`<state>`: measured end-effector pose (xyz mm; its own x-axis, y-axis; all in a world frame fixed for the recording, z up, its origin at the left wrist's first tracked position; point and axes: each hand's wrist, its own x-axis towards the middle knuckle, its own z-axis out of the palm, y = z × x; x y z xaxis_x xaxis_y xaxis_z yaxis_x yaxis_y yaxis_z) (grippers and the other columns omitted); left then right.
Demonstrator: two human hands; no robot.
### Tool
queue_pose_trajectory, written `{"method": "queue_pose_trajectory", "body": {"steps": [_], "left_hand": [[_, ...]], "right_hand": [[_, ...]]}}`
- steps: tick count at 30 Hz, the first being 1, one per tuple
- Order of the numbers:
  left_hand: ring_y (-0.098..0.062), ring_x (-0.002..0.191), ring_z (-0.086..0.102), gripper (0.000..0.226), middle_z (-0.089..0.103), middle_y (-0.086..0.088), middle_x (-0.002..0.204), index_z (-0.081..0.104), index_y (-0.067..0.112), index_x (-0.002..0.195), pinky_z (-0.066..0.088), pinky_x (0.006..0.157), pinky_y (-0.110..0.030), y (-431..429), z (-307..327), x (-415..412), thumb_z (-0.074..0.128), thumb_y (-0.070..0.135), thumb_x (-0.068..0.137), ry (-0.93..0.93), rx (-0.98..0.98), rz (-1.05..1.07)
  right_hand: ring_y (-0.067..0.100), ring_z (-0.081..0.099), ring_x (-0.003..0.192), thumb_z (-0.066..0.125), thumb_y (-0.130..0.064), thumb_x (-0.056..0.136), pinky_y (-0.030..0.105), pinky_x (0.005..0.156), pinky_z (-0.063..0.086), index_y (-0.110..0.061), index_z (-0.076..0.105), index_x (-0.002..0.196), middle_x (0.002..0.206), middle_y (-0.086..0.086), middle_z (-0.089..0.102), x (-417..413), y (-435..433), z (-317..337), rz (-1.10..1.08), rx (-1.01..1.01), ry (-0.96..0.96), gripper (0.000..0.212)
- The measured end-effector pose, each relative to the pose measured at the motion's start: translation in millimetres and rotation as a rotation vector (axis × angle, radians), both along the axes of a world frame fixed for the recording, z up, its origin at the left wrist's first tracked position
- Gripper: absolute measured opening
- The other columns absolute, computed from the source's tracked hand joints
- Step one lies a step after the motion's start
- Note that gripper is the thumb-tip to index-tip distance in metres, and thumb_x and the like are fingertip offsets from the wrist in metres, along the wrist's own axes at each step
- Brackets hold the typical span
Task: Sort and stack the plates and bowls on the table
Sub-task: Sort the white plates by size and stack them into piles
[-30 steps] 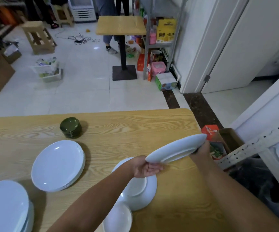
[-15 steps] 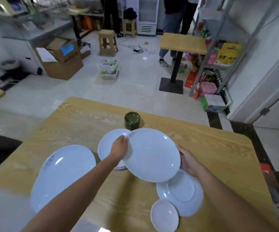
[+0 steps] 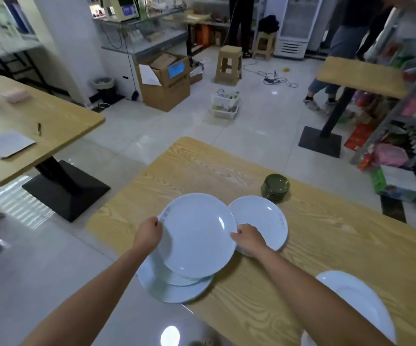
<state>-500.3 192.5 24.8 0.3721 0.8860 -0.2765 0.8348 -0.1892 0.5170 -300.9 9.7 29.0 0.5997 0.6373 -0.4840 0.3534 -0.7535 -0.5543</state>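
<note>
Wood-grain table [image 3: 326, 245], cluttered shop floor beyond; left hand [image 3: 148, 233] and right hand [image 3: 248, 239] grip opposite rims of a white plate [image 3: 197, 236], fingers curled round the edge, undersides hidden; plate hangs just above the plate stack [image 3: 174, 290] at the near-left corner. Step in hand: likely stacking; next calls for centring, lowering, letting go. Plate faces up, near level; round, so no long axis.

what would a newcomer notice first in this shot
The large white plate in mid-frame draws the eye first, gripped at its rim by the left hand and the right hand over a stack of white plates at the near-left corner of the wooden table. Just right of it lies another white plate, with a dark green stack of small dishes behind it.
</note>
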Motion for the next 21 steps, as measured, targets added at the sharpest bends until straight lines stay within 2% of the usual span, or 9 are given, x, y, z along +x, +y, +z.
{"method": "queue_pose_trajectory", "body": {"steps": [2,5,7,10,12,14,16,21], "left_hand": [[-0.032,0.079,0.057,0.025,0.057,-0.014,0.079,0.049,0.007,0.073,0.043,0.069,-0.035,8,-3,-10,0.038,0.013,0.095,0.047,-0.015,0.001],[-0.036,0.092,0.062,0.027,0.064,-0.020,0.095,0.058,-0.001,0.087,0.049,0.078,-0.039,17,-9,-18,0.037,0.016,0.094,0.098,-0.031,-0.011],[-0.035,0.091,0.062,0.027,0.064,-0.018,0.092,0.057,0.003,0.083,0.048,0.076,-0.037,22,-12,-20,0.037,0.017,0.094,0.136,-0.026,-0.050],[-0.033,0.081,0.058,0.028,0.053,-0.008,0.076,0.042,0.013,0.066,0.042,0.067,-0.032,29,-17,-22,0.036,0.018,0.093,0.193,-0.015,-0.087],[-0.033,0.090,0.061,0.029,0.059,-0.011,0.085,0.050,0.010,0.072,0.046,0.071,-0.034,32,-19,-23,0.035,0.020,0.095,0.222,0.011,-0.124],[-0.031,0.095,0.061,0.034,0.060,-0.013,0.102,0.060,0.005,0.089,0.048,0.080,-0.036,34,-22,-23,0.032,0.022,0.098,0.257,0.053,-0.168],[-0.030,0.096,0.061,0.035,0.056,-0.010,0.107,0.063,0.007,0.098,0.049,0.084,-0.037,34,-24,-22,0.031,0.022,0.098,0.305,0.107,-0.219],[-0.027,0.085,0.061,0.033,0.048,-0.004,0.097,0.063,0.012,0.102,0.048,0.073,-0.035,35,-27,-20,0.031,0.016,0.094,0.436,0.165,-0.320]], "right_hand": [[0.018,0.044,0.068,0.048,-0.034,0.090,0.025,0.051,0.028,-0.024,0.034,0.059,0.065,-0.006,0.043,-8,10,-2,0.035,-0.048,-0.066,0.036],[0.022,0.050,0.080,0.043,-0.036,0.093,0.027,0.067,0.038,-0.019,0.047,0.072,0.085,0.001,0.057,-13,23,-6,0.086,-0.114,-0.145,0.027],[0.022,0.054,0.084,0.041,-0.036,0.093,0.028,0.072,0.039,-0.019,0.049,0.077,0.090,0.002,0.058,-15,29,-9,0.100,-0.132,-0.173,0.025],[0.026,0.061,0.097,0.039,-0.037,0.095,0.030,0.076,0.041,-0.017,0.054,0.086,0.097,0.004,0.062,-16,35,-13,0.133,-0.167,-0.234,0.027],[0.026,0.061,0.100,0.038,-0.038,0.097,0.030,0.076,0.040,-0.015,0.058,0.096,0.105,0.005,0.065,-17,38,-15,0.152,-0.184,-0.273,0.031],[0.026,0.061,0.099,0.037,-0.038,0.097,0.030,0.075,0.040,-0.014,0.060,0.099,0.107,0.005,0.065,-17,40,-17,0.162,-0.187,-0.296,0.033],[0.025,0.061,0.096,0.037,-0.038,0.097,0.030,0.074,0.040,-0.017,0.055,0.090,0.104,0.004,0.066,-17,40,-19,0.173,-0.192,-0.322,0.028],[0.017,0.052,0.075,0.038,-0.038,0.097,0.028,0.068,0.038,-0.019,0.049,0.083,0.090,0.002,0.062,-18,38,-23,0.170,-0.179,-0.347,0.026]]}}
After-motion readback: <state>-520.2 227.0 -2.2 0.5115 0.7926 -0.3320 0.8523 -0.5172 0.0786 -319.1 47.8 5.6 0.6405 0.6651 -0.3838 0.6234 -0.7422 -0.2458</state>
